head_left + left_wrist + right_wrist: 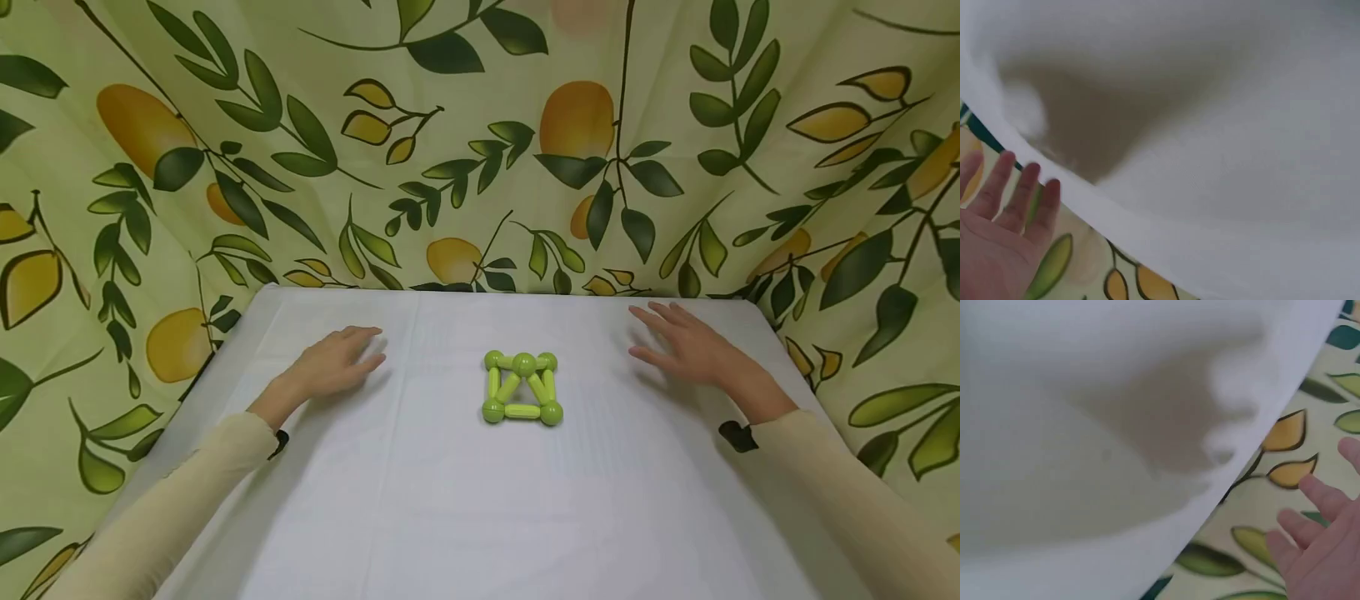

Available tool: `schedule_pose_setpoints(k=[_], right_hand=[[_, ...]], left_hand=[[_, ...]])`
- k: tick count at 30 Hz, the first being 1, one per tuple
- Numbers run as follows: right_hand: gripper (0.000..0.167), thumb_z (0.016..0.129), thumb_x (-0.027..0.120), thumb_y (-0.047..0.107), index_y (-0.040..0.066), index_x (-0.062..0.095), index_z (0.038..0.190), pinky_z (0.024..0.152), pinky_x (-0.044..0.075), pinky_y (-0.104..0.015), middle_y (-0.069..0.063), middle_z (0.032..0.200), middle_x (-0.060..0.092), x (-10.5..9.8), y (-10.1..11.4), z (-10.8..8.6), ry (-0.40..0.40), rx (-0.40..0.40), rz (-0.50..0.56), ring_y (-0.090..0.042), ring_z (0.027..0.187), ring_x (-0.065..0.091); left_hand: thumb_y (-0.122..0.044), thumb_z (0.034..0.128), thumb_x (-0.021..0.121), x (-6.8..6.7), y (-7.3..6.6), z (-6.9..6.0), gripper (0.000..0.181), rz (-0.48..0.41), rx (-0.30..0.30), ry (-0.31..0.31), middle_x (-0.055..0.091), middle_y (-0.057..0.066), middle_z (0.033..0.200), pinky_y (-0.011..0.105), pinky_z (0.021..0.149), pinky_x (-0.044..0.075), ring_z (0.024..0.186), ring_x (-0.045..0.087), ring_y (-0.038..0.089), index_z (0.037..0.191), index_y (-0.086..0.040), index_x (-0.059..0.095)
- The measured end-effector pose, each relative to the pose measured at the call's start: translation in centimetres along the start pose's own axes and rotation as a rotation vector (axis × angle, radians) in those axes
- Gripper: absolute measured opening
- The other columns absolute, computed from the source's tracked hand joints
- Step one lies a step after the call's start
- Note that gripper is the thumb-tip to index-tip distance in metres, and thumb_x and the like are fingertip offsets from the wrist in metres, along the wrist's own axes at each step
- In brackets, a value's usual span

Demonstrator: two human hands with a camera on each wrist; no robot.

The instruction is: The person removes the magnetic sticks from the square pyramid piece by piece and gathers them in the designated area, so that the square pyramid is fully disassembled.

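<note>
Head view: my left hand and right hand are loose, toward the table's far corners, with the green frame between them.

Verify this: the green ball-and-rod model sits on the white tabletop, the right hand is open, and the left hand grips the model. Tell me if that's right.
Not quite: the left hand does not grip the green model. The head view shows that hand open and apart from the model. The rest stands.
</note>
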State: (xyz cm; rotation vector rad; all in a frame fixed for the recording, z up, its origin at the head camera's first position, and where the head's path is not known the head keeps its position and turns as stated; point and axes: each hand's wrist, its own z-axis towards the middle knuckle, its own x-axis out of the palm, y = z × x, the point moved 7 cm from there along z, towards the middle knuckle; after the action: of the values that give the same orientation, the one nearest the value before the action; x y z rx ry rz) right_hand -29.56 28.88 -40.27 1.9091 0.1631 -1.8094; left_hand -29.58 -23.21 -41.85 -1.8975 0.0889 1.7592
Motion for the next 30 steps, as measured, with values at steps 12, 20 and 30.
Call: schedule_pose_setpoints(k=[12,20,30], right_hand=[[0.043,0.096,0.074,0.021,-0.001,0.063,0.131,0.091,0.053,-0.043,-0.021,0.122,0.065,1.0,4.5,3.0,-0.131,-0.150,0.462,-0.029,0.104,0.066],[0.038,0.090,0.080,0.011,-0.003,0.067,0.123,0.086,0.054,-0.027,-0.022,0.117,0.067,2.1,7.4,4.3,-0.122,-0.202,0.670,-0.026,0.099,0.067],[0.041,0.083,0.080,-0.008,-0.010,0.065,0.121,0.083,0.057,-0.039,-0.024,0.113,0.067,2.7,12.3,4.7,-0.076,-0.267,0.755,-0.044,0.097,0.065]], left_hand=[[-0.013,0.0951,0.075,2.5,-7.4,2.5,0.034,-0.560,0.169,0.027,0.066,0.016,0.120,0.040,0.091,0.054,0.109,0.065,0.032,0.123,0.003,0.064],[-0.009,0.0905,0.079,4.4,-10.8,3.8,0.033,-0.648,0.203,0.066,0.067,0.009,0.115,0.033,0.089,0.055,0.101,0.066,0.026,0.118,0.003,0.066],[-0.011,0.0895,0.081,6.3,-13.4,3.6,0.030,-0.679,0.238,0.083,0.069,0.007,0.104,0.031,0.085,0.055,0.093,0.066,0.020,0.113,0.000,0.067]])
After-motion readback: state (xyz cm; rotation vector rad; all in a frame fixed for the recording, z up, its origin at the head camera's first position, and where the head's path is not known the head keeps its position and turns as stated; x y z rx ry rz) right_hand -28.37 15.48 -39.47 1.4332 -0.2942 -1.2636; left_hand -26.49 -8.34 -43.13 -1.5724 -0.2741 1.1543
